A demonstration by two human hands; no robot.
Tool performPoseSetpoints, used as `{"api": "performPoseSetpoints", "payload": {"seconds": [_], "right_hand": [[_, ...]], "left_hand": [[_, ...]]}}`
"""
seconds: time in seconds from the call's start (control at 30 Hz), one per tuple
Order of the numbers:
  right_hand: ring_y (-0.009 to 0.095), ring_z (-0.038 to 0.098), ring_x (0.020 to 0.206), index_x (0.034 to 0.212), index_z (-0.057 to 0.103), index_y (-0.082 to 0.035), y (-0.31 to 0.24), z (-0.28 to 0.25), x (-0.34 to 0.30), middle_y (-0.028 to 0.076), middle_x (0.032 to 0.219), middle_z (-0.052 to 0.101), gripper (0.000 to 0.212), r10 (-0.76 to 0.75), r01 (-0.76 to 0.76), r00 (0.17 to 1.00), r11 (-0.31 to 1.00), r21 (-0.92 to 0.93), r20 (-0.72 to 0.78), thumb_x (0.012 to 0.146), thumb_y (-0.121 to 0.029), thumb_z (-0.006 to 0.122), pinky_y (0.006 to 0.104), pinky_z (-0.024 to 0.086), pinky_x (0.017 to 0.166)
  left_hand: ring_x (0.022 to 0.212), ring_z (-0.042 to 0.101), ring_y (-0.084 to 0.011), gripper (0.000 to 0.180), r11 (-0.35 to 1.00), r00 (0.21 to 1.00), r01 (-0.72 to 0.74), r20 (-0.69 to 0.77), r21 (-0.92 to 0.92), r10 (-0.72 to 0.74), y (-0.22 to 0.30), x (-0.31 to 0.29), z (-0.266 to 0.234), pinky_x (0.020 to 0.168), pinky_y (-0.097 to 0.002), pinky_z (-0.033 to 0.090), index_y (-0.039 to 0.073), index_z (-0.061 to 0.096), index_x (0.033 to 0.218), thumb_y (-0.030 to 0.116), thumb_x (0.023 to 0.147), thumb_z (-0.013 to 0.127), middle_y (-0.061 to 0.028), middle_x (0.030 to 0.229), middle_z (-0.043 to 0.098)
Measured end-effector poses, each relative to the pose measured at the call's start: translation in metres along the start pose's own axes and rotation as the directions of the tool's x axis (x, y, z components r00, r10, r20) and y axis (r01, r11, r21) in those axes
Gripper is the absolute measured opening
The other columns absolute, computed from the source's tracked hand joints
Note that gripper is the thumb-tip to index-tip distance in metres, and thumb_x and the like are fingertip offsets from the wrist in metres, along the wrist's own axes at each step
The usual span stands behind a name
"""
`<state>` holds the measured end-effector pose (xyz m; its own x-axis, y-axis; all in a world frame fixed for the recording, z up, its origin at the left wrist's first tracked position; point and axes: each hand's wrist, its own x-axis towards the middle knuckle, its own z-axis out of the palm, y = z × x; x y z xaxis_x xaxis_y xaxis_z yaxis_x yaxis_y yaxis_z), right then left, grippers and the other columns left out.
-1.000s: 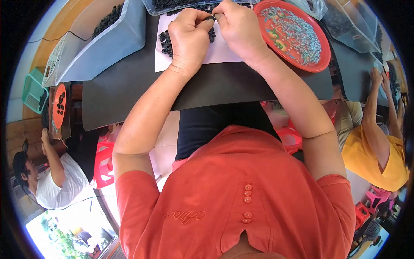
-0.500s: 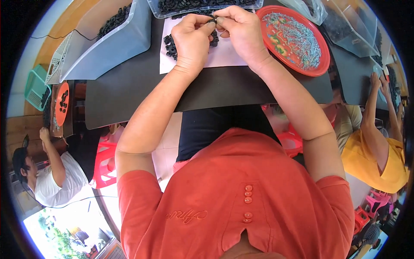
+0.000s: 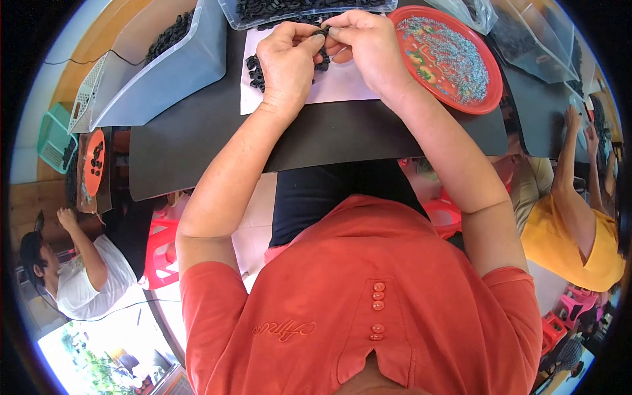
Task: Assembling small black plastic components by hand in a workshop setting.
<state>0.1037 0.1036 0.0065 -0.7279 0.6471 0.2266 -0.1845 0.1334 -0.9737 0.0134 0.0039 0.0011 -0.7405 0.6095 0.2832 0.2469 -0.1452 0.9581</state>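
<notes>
Between the fingertips of my left hand (image 3: 288, 62) and my right hand (image 3: 368, 52) is a small black part (image 3: 323, 31), partly hidden by the fingers. Both hands pinch at it, thumbs against forefingers, above a white sheet (image 3: 257, 102). Several loose black parts (image 3: 255, 74) lie on the sheet beside and beneath my left hand. To the right of my right hand a red round tray (image 3: 498, 79) holds many small silvery pieces (image 3: 461, 59), spread over its patterned bottom. Whether my right fingers also hold a silvery piece is too small to tell.
A clear bin (image 3: 230, 14) of black parts stands behind the sheet. A large grey bin (image 3: 171, 82) is at the left of the dark table (image 3: 197, 151), and another clear bin (image 3: 533, 46) at the right. Co-workers sit at left, in a white shirt (image 3: 99, 276), and right, in yellow (image 3: 573, 243).
More of the black part shows between my fingertips now, and my hands have shifted very slightly left. The co-worker's hands at the right have moved a little.
</notes>
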Motion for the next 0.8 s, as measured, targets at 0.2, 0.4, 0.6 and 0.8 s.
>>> {"api": "performPoseSetpoints", "payload": {"seconds": [0.2,0.4,0.6,0.8], "right_hand": [[0.012,0.064,0.070,0.099,0.067,0.001,-0.002,-0.005,0.002,0.007,0.080,0.067,0.019,0.088,-0.093,0.994,0.992,0.086,0.059,0.089,-0.008,0.053,0.0237,0.051,0.060],[0.010,0.061,0.064,0.099,0.067,-0.001,-0.001,0.000,-0.002,0.005,0.077,0.067,0.017,-0.009,0.004,0.999,0.994,-0.106,-0.038,0.088,-0.006,0.055,0.0237,0.050,0.059],[0.031,0.064,0.068,0.082,0.061,0.001,0.007,0.002,0.000,0.019,0.073,0.064,0.008,-0.757,0.716,0.653,0.613,-0.335,0.011,0.079,-0.006,0.059,0.0376,0.049,0.061],[0.022,0.063,0.064,0.087,0.064,0.001,0.014,0.002,0.002,0.014,0.071,0.064,0.011,-0.555,0.501,0.832,0.755,-0.424,-0.006,0.081,-0.005,0.058,0.0318,0.049,0.058]], "left_hand": [[0.053,0.053,-0.0054,0.008,0.998,0.999,-0.032,0.016,0.053,0.031,0.003,-0.001,0.002,0.045,-0.0196,0.040,-0.002,0.067,0.091,0.003,0.085,0.065,-0.0035,0.068,0.063],[0.055,0.055,-0.0054,0.008,0.993,0.997,-0.073,0.014,0.094,0.072,-0.002,-0.002,0.001,0.045,-0.0198,0.041,-0.001,0.067,0.091,0.002,0.084,0.066,-0.0029,0.070,0.064],[0.056,0.055,-0.0062,0.007,0.976,0.989,-0.147,0.023,0.158,0.145,-0.004,-0.003,0.002,0.047,-0.0207,0.043,-0.001,0.067,0.090,0.000,0.084,0.065,-0.0025,0.073,0.064],[0.058,0.055,-0.0071,0.008,0.895,0.939,-0.340,0.057,0.289,0.339,-0.016,0.002,-0.002,0.054,-0.0220,0.045,-0.002,0.066,0.090,-0.001,0.082,0.066,-0.0030,0.073,0.064]]}}
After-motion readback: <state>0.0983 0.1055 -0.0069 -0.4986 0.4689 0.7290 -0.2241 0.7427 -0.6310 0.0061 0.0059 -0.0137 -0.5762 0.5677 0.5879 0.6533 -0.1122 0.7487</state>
